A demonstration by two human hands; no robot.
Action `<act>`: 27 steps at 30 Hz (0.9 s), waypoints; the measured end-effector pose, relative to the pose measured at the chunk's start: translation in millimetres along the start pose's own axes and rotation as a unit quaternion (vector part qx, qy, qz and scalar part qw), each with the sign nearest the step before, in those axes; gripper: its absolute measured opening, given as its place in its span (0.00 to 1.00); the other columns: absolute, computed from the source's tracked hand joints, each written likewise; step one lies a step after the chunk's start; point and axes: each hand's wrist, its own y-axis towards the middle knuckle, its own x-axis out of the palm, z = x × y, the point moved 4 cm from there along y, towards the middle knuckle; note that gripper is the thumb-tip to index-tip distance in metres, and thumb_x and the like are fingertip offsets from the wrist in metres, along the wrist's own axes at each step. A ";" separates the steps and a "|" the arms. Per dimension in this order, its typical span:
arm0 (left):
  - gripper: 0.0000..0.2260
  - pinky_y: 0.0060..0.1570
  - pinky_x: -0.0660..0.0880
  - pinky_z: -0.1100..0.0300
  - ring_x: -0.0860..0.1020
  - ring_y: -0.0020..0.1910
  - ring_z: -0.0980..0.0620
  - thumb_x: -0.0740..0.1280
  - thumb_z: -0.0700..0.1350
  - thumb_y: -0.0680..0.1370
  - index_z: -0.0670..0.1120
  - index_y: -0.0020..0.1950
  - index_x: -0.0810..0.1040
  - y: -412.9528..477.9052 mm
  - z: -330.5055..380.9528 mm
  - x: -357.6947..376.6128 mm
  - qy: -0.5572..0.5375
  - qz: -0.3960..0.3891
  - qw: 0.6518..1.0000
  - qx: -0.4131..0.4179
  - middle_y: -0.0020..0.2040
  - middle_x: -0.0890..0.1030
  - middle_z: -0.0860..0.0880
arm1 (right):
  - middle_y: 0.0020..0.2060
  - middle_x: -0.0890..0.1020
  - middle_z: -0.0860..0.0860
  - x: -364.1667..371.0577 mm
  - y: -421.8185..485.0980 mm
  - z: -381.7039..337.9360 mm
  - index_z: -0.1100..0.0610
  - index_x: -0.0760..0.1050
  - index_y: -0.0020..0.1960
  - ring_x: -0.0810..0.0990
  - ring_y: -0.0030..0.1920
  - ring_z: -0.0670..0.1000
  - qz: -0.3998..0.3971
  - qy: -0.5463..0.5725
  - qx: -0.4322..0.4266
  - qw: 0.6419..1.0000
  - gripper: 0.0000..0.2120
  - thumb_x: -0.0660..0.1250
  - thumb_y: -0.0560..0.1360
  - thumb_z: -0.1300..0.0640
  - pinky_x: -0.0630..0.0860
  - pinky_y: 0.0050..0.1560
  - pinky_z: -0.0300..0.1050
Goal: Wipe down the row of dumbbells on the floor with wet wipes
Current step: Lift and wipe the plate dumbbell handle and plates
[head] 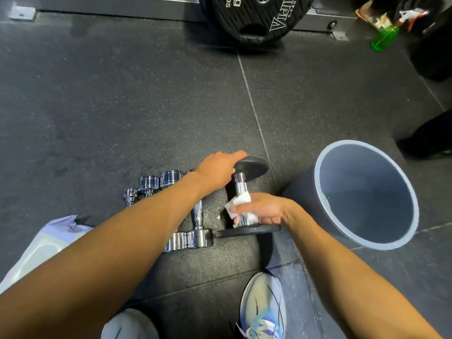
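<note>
Several dumbbells lie side by side on the dark rubber floor. The rightmost is a black-plated dumbbell (252, 165) with a chrome handle. My left hand (216, 168) grips its far black plate. My right hand (261, 210) presses a white wet wipe (241, 201) around the chrome handle near the close plate. To the left lie chrome dumbbells (199, 237), growing smaller toward the left, and my left forearm hides parts of them.
A grey round bin (401, 231) stands open just right of the dumbbells. A pale wipes pack (41, 243) lies at lower left. A black weight plate (259, 18) leans at the back, a green spray bottle (385, 37) at upper right. My shoe (263, 304) is near the bottom.
</note>
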 end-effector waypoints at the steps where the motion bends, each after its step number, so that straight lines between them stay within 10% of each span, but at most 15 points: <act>1: 0.18 0.46 0.74 0.48 0.78 0.49 0.39 0.62 0.38 0.83 0.50 0.72 0.69 -0.5 -0.5 -0.6 0.000 0.002 1.000 0.002 0.53 0.82 0.40 | 0.48 0.86 0.55 0.5 -2.5 1.4 0.62 0.81 0.57 0.83 0.48 0.49 -0.011 -0.042 -0.010 0.999 0.11 0.73 0.77 0.58 0.79 0.52 0.43; 6: 0.19 0.48 0.76 0.46 0.79 0.49 0.39 0.62 0.38 0.83 0.50 0.73 0.68 -2.5 -0.5 -0.4 -0.003 -0.002 1.000 0.005 0.52 0.81 0.40 | 0.45 0.84 0.49 2.9 -3.4 -7.5 0.55 0.83 0.51 0.81 0.48 0.50 0.004 -0.273 0.048 0.961 0.25 0.79 0.65 0.38 0.77 0.63 0.54; 9: 0.19 0.47 0.76 0.46 0.79 0.48 0.39 0.62 0.38 0.83 0.51 0.73 0.68 -2.3 0.0 -0.2 0.005 0.002 1.000 0.006 0.51 0.82 0.40 | 0.53 0.81 0.54 10.1 -10.8 -24.1 0.59 0.79 0.61 0.81 0.55 0.54 0.104 -0.378 0.114 0.913 0.23 0.74 0.74 0.45 0.77 0.59 0.46; 13: 0.18 0.48 0.76 0.45 0.78 0.49 0.40 0.62 0.38 0.83 0.50 0.72 0.68 -5.6 -4.7 3.7 -0.005 0.003 1.000 0.004 0.52 0.81 0.41 | 0.48 0.85 0.57 11.7 1.0 -18.8 0.66 0.81 0.58 0.82 0.41 0.55 0.136 -0.161 0.082 0.974 0.20 0.75 0.75 0.51 0.81 0.46 0.50; 17: 0.14 0.49 0.74 0.54 0.79 0.50 0.47 0.65 0.39 0.82 0.51 0.67 0.75 -14.0 -29.3 6.4 -0.158 0.023 0.987 -0.007 0.53 0.82 0.47 | 0.43 0.84 0.60 14.6 10.5 -12.1 0.64 0.80 0.54 0.83 0.39 0.55 0.093 0.180 0.047 0.978 0.12 0.77 0.73 0.63 0.77 0.62 0.66; 23: 0.16 0.57 0.70 0.71 0.76 0.56 0.69 0.71 0.42 0.80 0.54 0.67 0.78 -42.2 -30.1 -8.3 -0.246 0.141 0.958 0.038 0.58 0.80 0.59 | 0.39 0.78 0.56 17.3 -1.0 -23.5 0.59 0.75 0.49 0.77 0.38 0.52 0.181 0.090 -0.073 0.977 0.05 0.70 0.76 0.66 0.77 0.40 0.46; 27: 0.21 0.67 0.72 0.61 0.75 0.65 0.59 0.75 0.52 0.76 0.56 0.66 0.73 -74.7 -22.1 -35.3 -0.423 0.194 0.877 -0.121 0.65 0.74 0.53 | 0.34 0.76 0.51 20.0 -44.2 -72.0 0.56 0.73 0.41 0.72 0.36 0.49 0.233 -0.004 -0.178 0.956 0.04 0.67 0.74 0.61 0.69 0.40 0.46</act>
